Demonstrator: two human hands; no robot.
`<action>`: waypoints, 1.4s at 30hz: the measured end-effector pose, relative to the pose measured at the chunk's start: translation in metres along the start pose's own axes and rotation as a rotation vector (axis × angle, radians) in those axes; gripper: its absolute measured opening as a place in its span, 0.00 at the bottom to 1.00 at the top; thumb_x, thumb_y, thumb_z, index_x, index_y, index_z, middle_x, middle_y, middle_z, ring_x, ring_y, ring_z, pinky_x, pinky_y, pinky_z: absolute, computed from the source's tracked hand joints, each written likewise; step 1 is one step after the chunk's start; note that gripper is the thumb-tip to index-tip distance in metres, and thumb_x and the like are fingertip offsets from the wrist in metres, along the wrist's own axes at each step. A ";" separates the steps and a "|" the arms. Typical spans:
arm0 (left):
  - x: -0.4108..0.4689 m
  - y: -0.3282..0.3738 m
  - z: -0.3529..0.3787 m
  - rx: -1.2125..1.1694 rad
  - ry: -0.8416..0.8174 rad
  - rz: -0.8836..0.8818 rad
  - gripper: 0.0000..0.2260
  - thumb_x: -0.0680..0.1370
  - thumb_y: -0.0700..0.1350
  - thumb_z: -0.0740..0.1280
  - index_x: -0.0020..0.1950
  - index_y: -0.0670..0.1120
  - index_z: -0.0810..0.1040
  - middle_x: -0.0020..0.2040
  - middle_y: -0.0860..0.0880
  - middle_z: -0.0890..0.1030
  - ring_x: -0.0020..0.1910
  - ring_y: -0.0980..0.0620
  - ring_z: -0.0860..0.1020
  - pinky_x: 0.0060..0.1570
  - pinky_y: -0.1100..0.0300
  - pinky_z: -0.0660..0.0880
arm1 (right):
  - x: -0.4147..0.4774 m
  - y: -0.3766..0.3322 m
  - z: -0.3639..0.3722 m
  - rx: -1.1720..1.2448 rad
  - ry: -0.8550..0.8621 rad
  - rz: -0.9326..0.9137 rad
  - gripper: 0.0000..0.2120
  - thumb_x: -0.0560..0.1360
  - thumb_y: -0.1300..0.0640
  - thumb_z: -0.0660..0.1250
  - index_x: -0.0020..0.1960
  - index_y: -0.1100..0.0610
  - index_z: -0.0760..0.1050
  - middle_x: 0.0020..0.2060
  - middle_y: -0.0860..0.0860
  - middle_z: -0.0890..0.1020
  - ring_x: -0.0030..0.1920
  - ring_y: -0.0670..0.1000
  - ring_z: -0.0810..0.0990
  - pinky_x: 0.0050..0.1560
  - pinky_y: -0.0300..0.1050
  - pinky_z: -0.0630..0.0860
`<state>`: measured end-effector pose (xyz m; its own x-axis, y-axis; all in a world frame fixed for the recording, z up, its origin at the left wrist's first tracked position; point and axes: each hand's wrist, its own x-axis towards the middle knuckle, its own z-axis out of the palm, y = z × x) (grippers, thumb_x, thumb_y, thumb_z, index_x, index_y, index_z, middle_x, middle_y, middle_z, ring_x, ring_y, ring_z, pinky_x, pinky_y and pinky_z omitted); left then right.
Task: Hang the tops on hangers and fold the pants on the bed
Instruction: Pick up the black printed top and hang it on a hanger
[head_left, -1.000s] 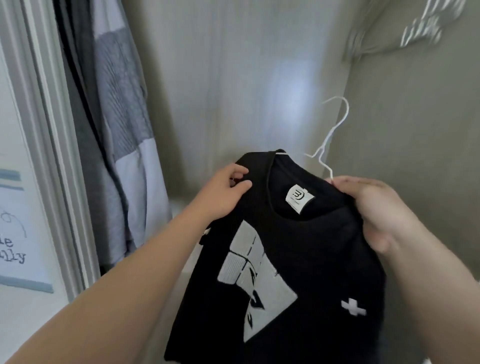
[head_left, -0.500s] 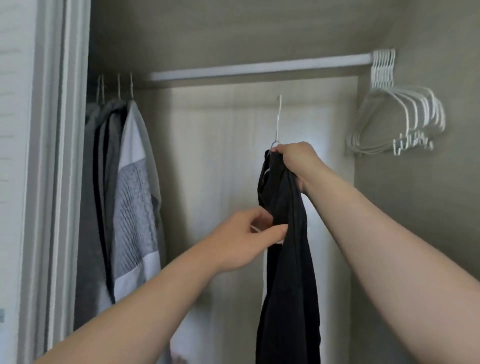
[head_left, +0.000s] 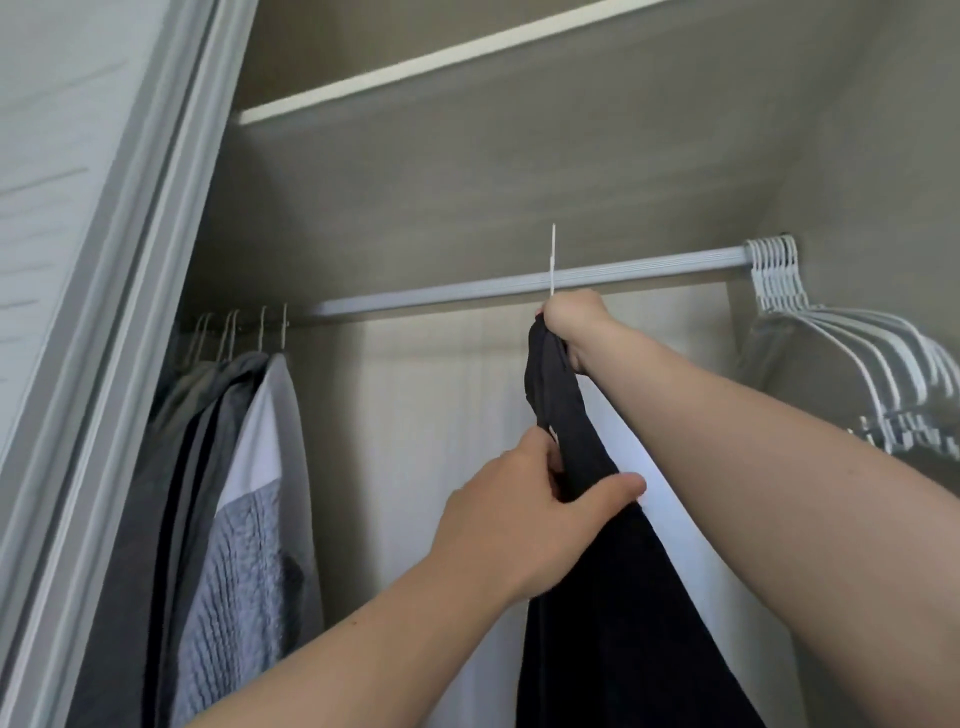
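Nearest, the left hand pinches the black top between thumb and curled fingers. The top hangs edge-on, mid-closet. Farther up, the right hand is fisted round its bunched neck at the hanger. The white hook crosses the rod; whether it catches, I cannot tell. Grey clothes hang far left, spare hangers far right.

our right hand raised high, fist closed on the black top | our left hand lower (arm stretched forward), thumb and fingers pinching the same top
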<state>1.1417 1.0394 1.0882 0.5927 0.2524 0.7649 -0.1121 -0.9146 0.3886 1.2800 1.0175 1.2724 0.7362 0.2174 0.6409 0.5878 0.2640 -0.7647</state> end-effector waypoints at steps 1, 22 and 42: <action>0.005 -0.001 0.000 0.032 -0.012 -0.006 0.19 0.68 0.72 0.63 0.46 0.60 0.68 0.43 0.61 0.78 0.42 0.61 0.77 0.41 0.59 0.73 | 0.004 0.002 0.003 0.015 0.005 0.025 0.08 0.79 0.67 0.60 0.57 0.62 0.73 0.46 0.58 0.75 0.41 0.55 0.74 0.41 0.45 0.70; 0.008 -0.075 -0.019 0.431 -0.030 -0.060 0.04 0.77 0.42 0.59 0.47 0.50 0.65 0.43 0.50 0.75 0.39 0.48 0.75 0.36 0.54 0.71 | -0.032 0.033 0.022 -0.495 -0.255 -0.097 0.07 0.74 0.57 0.66 0.42 0.61 0.72 0.34 0.58 0.79 0.28 0.56 0.80 0.27 0.46 0.79; -0.018 -0.118 -0.081 0.796 -0.004 -0.165 0.03 0.79 0.44 0.58 0.51 0.49 0.64 0.40 0.52 0.69 0.41 0.44 0.72 0.39 0.53 0.68 | -0.060 0.051 0.116 -0.578 -0.454 -0.369 0.09 0.73 0.61 0.59 0.36 0.62 0.71 0.28 0.63 0.82 0.34 0.61 0.84 0.39 0.46 0.78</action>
<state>1.0798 1.1687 1.0699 0.5550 0.4037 0.7274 0.5770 -0.8166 0.0130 1.2275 1.1272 1.2027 0.3277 0.6027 0.7275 0.9366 -0.1059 -0.3342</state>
